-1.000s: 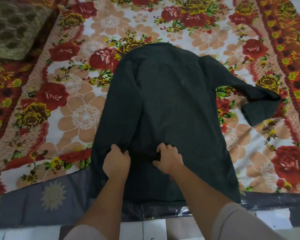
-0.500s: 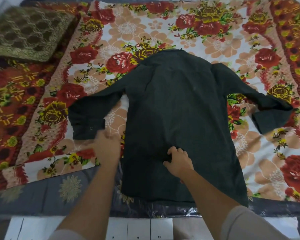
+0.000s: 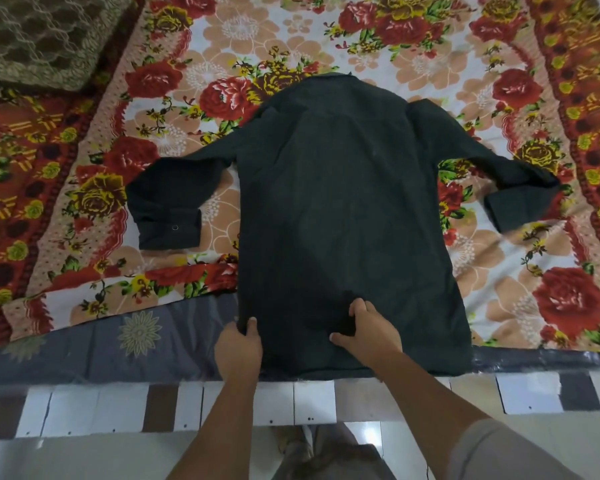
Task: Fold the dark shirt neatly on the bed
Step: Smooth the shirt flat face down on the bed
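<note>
We see the dark shirt (image 3: 343, 216) spread back-up at the frame's center on the bed (image 3: 222, 46), where our left hand (image 3: 238, 344), earlier beside the cuff, now pinches its lower-left hem while our right hand (image 3: 368, 332) stays gripping a bunch of cloth.

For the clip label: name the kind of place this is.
Most likely a bedroom at home: a floral bedsheet covers the bed, a patterned cushion lies on it, and a dark shirt is spread out.

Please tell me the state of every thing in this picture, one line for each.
dark shirt: spread flat, back side up, unfolded
left sleeve: spread out sideways, cuff bent down
right sleeve: spread out sideways, cuff bent down
left hand: gripping shirt's left edge
right hand: pressing on lower shirt
pillow: lying on the bed corner
</note>
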